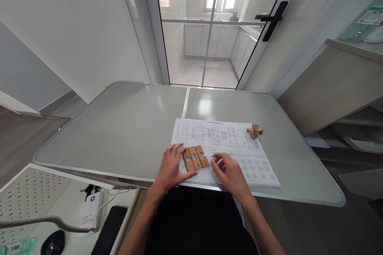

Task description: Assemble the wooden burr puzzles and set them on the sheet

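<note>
Hands flanking wooden pieces

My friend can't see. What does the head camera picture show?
Two bare hands rest on a printed white instruction sheet on a grey table: the left hand touches three flat notched wooden puzzle pieces, the right hand lies beside them. A small assembled wooden puzzle sits farther back.

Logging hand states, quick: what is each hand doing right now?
Left hand: open, fingers touching the wooden pieces.
Right hand: loosely open on the instruction sheet, holding nothing.
</note>
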`<state>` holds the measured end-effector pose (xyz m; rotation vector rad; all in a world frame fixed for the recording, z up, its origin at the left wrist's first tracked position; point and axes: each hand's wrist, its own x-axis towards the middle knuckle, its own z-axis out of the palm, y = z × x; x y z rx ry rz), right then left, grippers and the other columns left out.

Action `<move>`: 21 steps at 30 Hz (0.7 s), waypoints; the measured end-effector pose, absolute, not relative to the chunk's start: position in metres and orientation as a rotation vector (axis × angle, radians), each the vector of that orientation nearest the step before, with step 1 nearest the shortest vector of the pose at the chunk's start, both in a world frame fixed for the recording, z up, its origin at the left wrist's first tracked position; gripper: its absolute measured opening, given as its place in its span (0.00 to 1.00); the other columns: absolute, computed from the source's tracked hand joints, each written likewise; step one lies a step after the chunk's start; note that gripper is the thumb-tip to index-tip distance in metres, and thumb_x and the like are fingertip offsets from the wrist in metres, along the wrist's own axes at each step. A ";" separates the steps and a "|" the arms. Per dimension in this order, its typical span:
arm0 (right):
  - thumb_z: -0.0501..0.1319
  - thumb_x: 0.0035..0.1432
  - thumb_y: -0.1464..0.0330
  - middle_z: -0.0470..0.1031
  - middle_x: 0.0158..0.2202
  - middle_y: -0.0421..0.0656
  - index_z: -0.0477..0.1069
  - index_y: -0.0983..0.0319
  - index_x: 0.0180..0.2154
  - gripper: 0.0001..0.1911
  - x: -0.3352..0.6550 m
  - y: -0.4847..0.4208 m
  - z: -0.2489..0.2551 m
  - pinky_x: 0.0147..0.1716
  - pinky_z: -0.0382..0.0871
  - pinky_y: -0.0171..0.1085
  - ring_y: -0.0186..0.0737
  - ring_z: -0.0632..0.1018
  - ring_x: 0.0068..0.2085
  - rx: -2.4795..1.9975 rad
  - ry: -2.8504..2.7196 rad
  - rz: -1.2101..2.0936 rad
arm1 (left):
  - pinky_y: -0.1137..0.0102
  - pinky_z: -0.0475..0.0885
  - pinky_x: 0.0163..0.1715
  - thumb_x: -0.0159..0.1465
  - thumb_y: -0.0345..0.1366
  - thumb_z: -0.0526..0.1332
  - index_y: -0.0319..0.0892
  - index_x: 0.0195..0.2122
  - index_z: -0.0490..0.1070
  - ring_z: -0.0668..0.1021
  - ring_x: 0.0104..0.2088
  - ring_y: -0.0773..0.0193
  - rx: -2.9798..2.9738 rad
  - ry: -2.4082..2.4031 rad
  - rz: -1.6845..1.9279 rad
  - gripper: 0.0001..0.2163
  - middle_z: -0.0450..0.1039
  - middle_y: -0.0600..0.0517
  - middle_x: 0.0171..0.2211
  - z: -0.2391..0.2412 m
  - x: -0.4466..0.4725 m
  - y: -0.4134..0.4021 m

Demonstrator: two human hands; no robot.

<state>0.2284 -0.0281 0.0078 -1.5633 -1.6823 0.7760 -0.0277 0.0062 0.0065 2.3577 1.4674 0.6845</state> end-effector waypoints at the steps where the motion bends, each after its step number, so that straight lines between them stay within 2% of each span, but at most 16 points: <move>1: 0.56 0.71 0.52 0.79 0.42 0.47 0.74 0.57 0.48 0.18 0.222 -0.028 0.008 0.33 0.75 0.42 0.44 0.80 0.34 -1.557 -1.701 0.758 | 0.46 0.65 0.65 0.53 0.54 0.76 0.48 0.63 0.65 0.65 0.67 0.41 2.359 1.458 0.696 0.39 0.64 0.42 0.67 0.007 -0.027 0.006; 5: 0.57 0.71 0.55 0.74 0.46 0.48 0.73 0.57 0.50 0.15 0.205 -0.028 0.009 0.35 0.78 0.43 0.44 0.80 0.36 -1.536 -1.745 0.694 | 0.46 0.66 0.65 0.55 0.51 0.76 0.49 0.65 0.65 0.67 0.66 0.42 2.358 1.404 0.718 0.39 0.69 0.43 0.64 0.010 -0.028 0.005; 9: 0.63 0.68 0.59 0.70 0.53 0.50 0.72 0.55 0.53 0.14 0.197 -0.027 0.008 0.49 0.79 0.50 0.53 0.77 0.52 -1.467 -1.794 0.576 | 0.48 0.67 0.65 0.57 0.48 0.75 0.51 0.67 0.63 0.68 0.66 0.43 2.331 1.391 0.744 0.39 0.72 0.44 0.62 0.009 -0.030 0.003; 11: 0.65 0.66 0.61 0.69 0.55 0.51 0.73 0.55 0.53 0.15 0.194 -0.026 0.006 0.52 0.77 0.53 0.57 0.74 0.57 -1.445 -1.820 0.522 | 0.48 0.67 0.64 0.56 0.47 0.76 0.50 0.67 0.63 0.68 0.66 0.44 2.322 1.394 0.763 0.39 0.71 0.44 0.62 0.008 -0.030 0.003; 16: 0.66 0.65 0.61 0.67 0.59 0.52 0.74 0.56 0.51 0.15 0.188 -0.023 -0.001 0.55 0.75 0.57 0.60 0.72 0.59 -1.450 -1.846 0.470 | 0.50 0.66 0.66 0.60 0.43 0.72 0.49 0.67 0.62 0.67 0.67 0.45 2.341 1.379 0.770 0.34 0.70 0.44 0.63 0.010 -0.029 0.002; 21: 0.63 0.67 0.62 0.67 0.59 0.52 0.74 0.56 0.50 0.11 0.184 -0.021 -0.005 0.56 0.73 0.58 0.59 0.72 0.59 -1.490 -1.791 0.459 | 0.48 0.62 0.68 0.59 0.31 0.65 0.49 0.65 0.63 0.62 0.70 0.45 2.348 1.408 0.750 0.32 0.64 0.45 0.68 0.016 -0.028 0.000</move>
